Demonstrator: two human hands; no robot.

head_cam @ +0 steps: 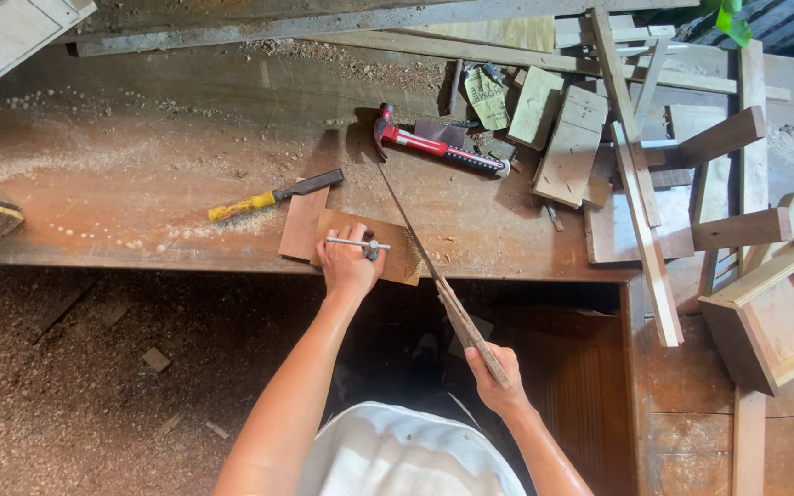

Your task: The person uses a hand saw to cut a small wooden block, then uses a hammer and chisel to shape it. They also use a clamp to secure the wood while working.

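My left hand presses down on a small brown wooden piece at the near edge of the workbench, with a metal clamp screw lying across its fingers. My right hand grips the wooden handle of a thin hand saw, whose blade runs diagonally up and left across the right end of the piece. A second thin brown board lies just left of the held piece.
A yellow-handled chisel lies left of the boards. A red claw hammer sits behind. Wood offcuts and slats pile at the right, with a small wooden box frame. Sawdust covers the bench and floor.
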